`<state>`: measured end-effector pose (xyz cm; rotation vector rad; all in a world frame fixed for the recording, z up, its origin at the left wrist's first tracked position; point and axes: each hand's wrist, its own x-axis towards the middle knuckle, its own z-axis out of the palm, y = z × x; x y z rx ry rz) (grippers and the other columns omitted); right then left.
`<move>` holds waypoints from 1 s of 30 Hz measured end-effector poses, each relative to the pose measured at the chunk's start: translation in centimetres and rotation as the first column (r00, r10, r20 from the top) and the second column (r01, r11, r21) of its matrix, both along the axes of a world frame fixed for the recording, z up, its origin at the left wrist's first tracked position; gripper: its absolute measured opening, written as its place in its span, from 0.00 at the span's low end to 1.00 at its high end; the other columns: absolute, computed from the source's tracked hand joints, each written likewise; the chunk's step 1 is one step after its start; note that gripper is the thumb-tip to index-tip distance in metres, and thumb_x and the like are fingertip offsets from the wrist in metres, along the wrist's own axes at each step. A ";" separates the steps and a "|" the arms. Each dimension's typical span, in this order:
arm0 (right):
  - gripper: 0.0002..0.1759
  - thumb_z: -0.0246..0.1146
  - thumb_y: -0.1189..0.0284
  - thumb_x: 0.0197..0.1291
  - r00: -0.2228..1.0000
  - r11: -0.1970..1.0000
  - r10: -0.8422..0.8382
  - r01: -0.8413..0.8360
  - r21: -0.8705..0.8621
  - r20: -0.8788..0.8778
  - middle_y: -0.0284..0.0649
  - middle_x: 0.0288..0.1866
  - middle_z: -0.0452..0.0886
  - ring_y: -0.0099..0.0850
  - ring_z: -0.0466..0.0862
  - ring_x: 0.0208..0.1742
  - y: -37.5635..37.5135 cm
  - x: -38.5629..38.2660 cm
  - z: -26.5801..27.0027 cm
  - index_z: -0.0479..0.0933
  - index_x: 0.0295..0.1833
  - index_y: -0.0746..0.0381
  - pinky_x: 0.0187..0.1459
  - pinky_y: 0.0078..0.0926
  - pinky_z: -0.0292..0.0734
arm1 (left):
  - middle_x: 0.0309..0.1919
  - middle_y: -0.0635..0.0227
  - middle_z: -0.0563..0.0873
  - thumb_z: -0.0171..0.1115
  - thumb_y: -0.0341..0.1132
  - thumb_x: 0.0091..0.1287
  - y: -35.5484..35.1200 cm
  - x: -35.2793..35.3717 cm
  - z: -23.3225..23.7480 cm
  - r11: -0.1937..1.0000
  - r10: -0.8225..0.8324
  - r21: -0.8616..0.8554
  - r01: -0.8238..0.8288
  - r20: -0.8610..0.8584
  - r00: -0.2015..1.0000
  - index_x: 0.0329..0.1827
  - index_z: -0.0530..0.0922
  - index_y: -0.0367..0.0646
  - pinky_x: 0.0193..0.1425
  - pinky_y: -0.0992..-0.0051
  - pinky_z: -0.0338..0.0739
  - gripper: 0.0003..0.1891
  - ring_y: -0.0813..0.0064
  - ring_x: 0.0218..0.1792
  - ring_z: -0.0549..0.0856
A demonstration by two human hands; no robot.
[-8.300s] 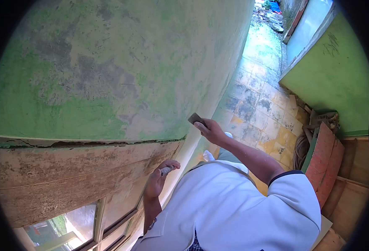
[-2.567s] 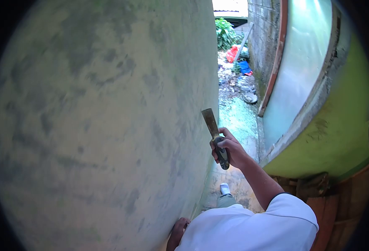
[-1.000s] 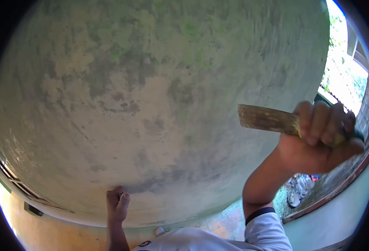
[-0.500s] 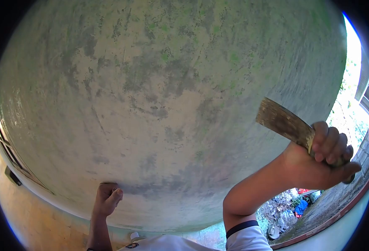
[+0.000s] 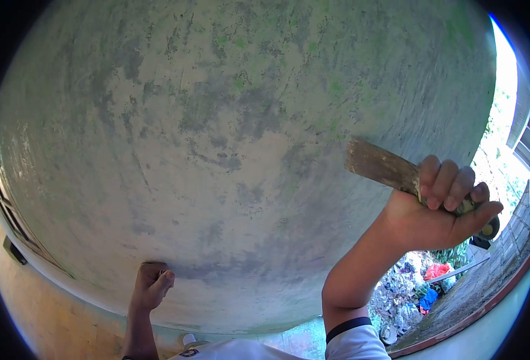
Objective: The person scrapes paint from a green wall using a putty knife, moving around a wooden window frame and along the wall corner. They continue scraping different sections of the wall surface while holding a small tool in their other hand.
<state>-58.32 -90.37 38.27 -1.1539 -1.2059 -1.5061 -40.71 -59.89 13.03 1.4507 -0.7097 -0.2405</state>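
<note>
While our right hand (image 5: 430,225) holds the scraper (image 5: 385,167) raised at the right of the head view, our left hand (image 5: 151,288) rests low against the wall (image 5: 235,186). The right fingers are wrapped firmly round the handle, which protrudes past the little-finger side or the thumb side; the overlap of fingers hides which. The broad, stained blade slants up and to the left, in front of the wall's patchy grey and green surface; whether its edge touches the plaster we cannot tell. The left hand is closed, its fingers curled inward and its thumb folded beside them; whether it encloses anything, we cannot tell. Beyond the right forearm lie loose litter (image 5: 397,300), a red piece (image 5: 438,271) and a blue piece (image 5: 427,300).

We judge the step in hand to be the placing of the blade for a pass over the wall, or a pause between passes; the view does not settle which. From this pose, a pass would call for the edge laid flat along the plaster at a shallow angle, with a steady wrist and even pressure, and our left hand well apart from the blade's path.
</note>
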 end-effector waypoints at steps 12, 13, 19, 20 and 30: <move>0.26 0.35 0.50 0.72 0.998 0.999 -0.005 0.008 -0.051 0.060 0.29 0.19 0.63 0.19 0.60 0.15 0.2 -1.8 0.0 0.72 0.34 0.54 0.19 0.18 0.58 | 0.11 0.76 0.69 0.63 0.51 0.62 0.2 0.1 -0.2 0.998 0.011 0.064 -0.013 0.019 1.000 0.15 0.70 0.39 0.18 0.80 0.57 0.26 0.87 0.15 0.66; 0.26 0.36 0.51 0.72 0.997 0.998 0.010 -0.006 -0.062 0.075 0.29 0.19 0.64 0.19 0.59 0.15 0.2 -1.9 0.0 0.73 0.36 0.54 0.19 0.18 0.58 | 0.11 0.76 0.69 0.63 0.51 0.62 0.2 0.1 -0.1 0.998 0.009 0.062 -0.011 0.019 1.000 0.15 0.70 0.39 0.18 0.80 0.57 0.26 0.87 0.15 0.66; 0.25 0.37 0.52 0.72 1.000 0.999 0.020 -0.021 0.038 0.016 0.29 0.19 0.63 0.18 0.59 0.15 0.8 -0.4 -0.1 0.72 0.32 0.54 0.20 0.17 0.58 | 0.11 0.76 0.69 0.64 0.50 0.61 0.3 0.2 -0.3 0.997 0.011 0.078 -0.013 0.027 1.000 0.16 0.72 0.38 0.20 0.79 0.58 0.25 0.86 0.16 0.66; 0.25 0.36 0.53 0.73 1.000 1.000 0.005 -0.005 0.007 0.025 0.29 0.19 0.63 0.18 0.59 0.15 0.7 -1.0 -0.1 0.72 0.34 0.54 0.20 0.17 0.58 | 0.11 0.75 0.69 0.64 0.49 0.61 0.3 0.2 -0.3 0.997 0.015 0.077 -0.017 0.031 0.999 0.16 0.72 0.37 0.20 0.79 0.58 0.25 0.86 0.16 0.66; 0.24 0.42 0.54 0.71 0.996 0.999 0.042 -0.044 0.026 0.073 0.28 0.18 0.64 0.17 0.59 0.15 0.6 -2.1 -0.3 0.62 0.22 0.52 0.18 0.17 0.57 | 0.10 0.75 0.69 0.65 0.50 0.59 0.0 0.1 -0.4 0.998 0.032 0.059 -0.036 0.065 0.997 0.16 0.73 0.37 0.21 0.79 0.58 0.25 0.86 0.17 0.66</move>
